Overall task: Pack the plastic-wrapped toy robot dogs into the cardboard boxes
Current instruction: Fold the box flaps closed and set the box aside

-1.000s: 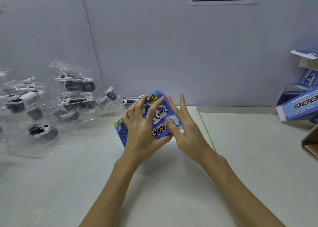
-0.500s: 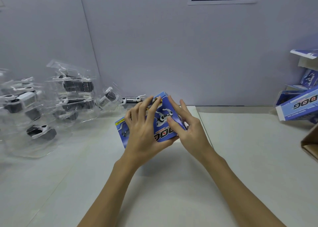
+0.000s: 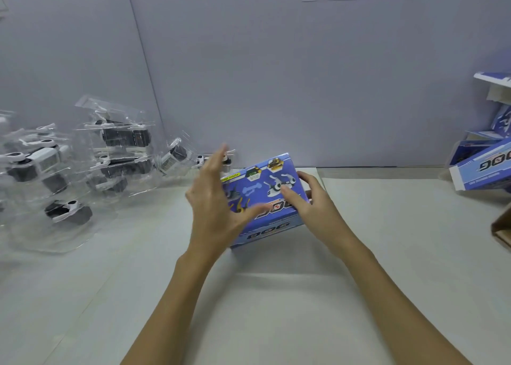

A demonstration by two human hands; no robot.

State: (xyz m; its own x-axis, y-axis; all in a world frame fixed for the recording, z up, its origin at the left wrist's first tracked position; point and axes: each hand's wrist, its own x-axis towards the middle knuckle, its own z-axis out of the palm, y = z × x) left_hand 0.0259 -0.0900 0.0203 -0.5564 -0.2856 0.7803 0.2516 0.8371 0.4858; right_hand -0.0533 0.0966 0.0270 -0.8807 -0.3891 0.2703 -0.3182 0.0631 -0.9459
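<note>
A blue printed cardboard box (image 3: 262,196) lies closed on the white table, in front of the back wall. My right hand (image 3: 307,201) grips its right end, thumb on the top face and fingers curled over the far edge. My left hand (image 3: 215,198) is blurred, fingers straight and spread, at the box's left end; only its thumb seems to touch the box. A pile of plastic-wrapped toy robot dogs (image 3: 83,165), black and white in clear bags, lies at the left.
More blue boxes (image 3: 486,168), some with open flaps, are stacked at the right edge by the wall. A brown cardboard carton corner (image 3: 502,230) juts in at the right. The white table (image 3: 276,295) reaches toward me.
The box has tipped down flat onto the table and turned its long side toward me. My left hand has lifted off its top face and moved left; my right hand stays on the right end.
</note>
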